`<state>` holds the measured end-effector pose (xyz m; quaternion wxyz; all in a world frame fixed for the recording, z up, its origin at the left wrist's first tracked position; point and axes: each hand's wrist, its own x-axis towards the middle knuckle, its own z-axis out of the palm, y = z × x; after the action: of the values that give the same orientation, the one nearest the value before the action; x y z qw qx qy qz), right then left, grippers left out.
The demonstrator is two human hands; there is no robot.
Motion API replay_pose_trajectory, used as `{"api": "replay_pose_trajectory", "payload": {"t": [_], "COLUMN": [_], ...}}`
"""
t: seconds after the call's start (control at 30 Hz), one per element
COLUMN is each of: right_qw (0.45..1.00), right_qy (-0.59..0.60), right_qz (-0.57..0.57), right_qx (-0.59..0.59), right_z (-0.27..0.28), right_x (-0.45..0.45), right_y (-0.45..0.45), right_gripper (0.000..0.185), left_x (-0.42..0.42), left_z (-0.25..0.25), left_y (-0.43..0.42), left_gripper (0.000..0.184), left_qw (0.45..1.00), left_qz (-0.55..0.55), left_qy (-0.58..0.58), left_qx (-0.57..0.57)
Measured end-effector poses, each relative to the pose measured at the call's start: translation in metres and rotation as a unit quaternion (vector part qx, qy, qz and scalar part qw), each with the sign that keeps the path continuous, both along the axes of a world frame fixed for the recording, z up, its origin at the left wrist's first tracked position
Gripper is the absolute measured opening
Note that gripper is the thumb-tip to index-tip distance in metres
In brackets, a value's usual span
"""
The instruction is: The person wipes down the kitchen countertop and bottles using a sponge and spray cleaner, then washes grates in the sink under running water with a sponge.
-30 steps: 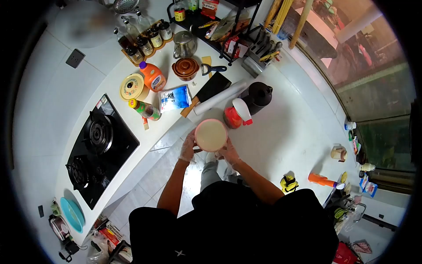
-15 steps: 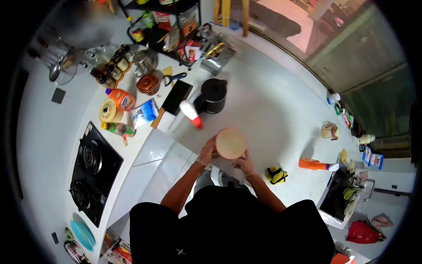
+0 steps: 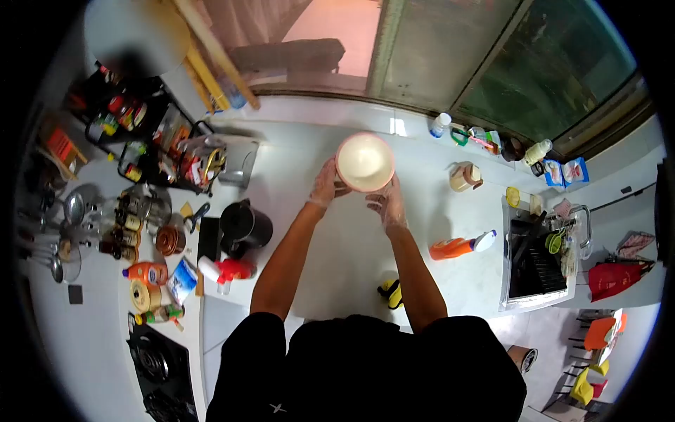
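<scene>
pink-rimmed bowl (image 3: 365,189): underside hidden | stove (image 3: 176,373): cut by bottom edge | upper-left disc (image 3: 133,35): blurred

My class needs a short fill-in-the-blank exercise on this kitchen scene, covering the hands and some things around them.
1. The left hand and the right hand hold the same bowl, and both wear see-through ____.
2. The bottle just left of the sink in the picture has a body coloured ____.
3. The spray bottle near the black kettle has a white head and a ____ body.
4. In the picture, the stove lies to the ____ of the black shirt.

Missing words: gloves; orange; red; left.
</scene>
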<state>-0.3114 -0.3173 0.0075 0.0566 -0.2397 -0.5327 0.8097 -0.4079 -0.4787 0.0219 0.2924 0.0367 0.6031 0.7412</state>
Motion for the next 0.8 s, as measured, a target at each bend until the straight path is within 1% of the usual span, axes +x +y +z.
{"api": "replay_pose_trajectory", "payload": {"t": [0.1, 0.13, 0.2, 0.23, 0.33, 0.4, 0.47, 0.5, 0.53, 0.63, 0.67, 0.7, 0.73, 0.8], "right_qw": [0.997, 0.996, 0.993, 0.99, 0.984, 0.983, 0.982, 0.982, 0.98, 0.973, 0.97, 0.967, 0.971, 0.978], "right_qy": [0.019, 0.011, -0.007, -0.022, -0.062, -0.084, -0.07, -0.063, -0.061, -0.034, -0.013, 0.008, 0.012, 0.013], "right_qz": [-0.072, -0.088, -0.122, -0.136, -0.164, -0.158, -0.165, -0.167, -0.178, -0.218, -0.232, -0.245, -0.228, -0.191], "right_qx": [-0.025, -0.017, -0.002, -0.013, -0.041, -0.049, -0.056, -0.059, -0.061, -0.067, -0.069, -0.072, -0.074, -0.079], "right_z": [0.007, 0.011, 0.019, 0.017, 0.007, -0.003, -0.007, -0.007, -0.002, 0.006, 0.0, -0.007, -0.02, -0.05], "right_x": [-0.045, -0.056, -0.077, -0.085, -0.109, -0.121, -0.129, -0.132, -0.132, -0.13, -0.125, -0.12, -0.114, -0.091], "right_y": [0.037, 0.048, 0.068, 0.078, 0.107, 0.122, 0.13, 0.131, 0.129, 0.116, 0.109, 0.1, 0.092, 0.073], "right_gripper": [0.067, 0.065, 0.062, 0.061, 0.058, 0.061, 0.061, 0.06, 0.059, 0.056, 0.055, 0.055, 0.053, 0.049], "left_x": [-0.06, -0.075, -0.104, -0.114, -0.145, -0.163, -0.175, -0.173, -0.171, -0.161, -0.152, -0.138, -0.124, -0.08], "left_z": [0.013, 0.01, 0.013, 0.014, 0.0, -0.016, -0.028, -0.018, -0.014, -0.018, -0.026, -0.046, -0.057, -0.048], "left_y": [0.052, 0.07, 0.103, 0.115, 0.146, 0.164, 0.175, 0.179, 0.182, 0.186, 0.185, 0.181, 0.172, 0.139], "left_gripper": [0.059, 0.057, 0.056, 0.055, 0.054, 0.054, 0.055, 0.055, 0.056, 0.057, 0.052, 0.047, 0.042, 0.041], "left_qw": [0.998, 0.999, 0.997, 0.996, 0.991, 0.972, 0.975, 0.988, 0.989, 0.99, 0.99, 0.988, 0.982, 0.991], "left_qz": [-0.052, -0.049, -0.062, -0.069, -0.111, -0.183, -0.176, -0.134, -0.089, -0.027, 0.005, 0.04, 0.074, 0.054], "left_qy": [-0.043, -0.01, -0.04, -0.058, -0.065, 0.078, 0.059, -0.03, -0.119, -0.136, -0.128, -0.118, -0.105, -0.083], "left_qx": [0.017, 0.019, 0.0, -0.011, -0.034, -0.126, -0.123, -0.075, -0.027, 0.01, 0.053, 0.095, 0.137, 0.089]}}
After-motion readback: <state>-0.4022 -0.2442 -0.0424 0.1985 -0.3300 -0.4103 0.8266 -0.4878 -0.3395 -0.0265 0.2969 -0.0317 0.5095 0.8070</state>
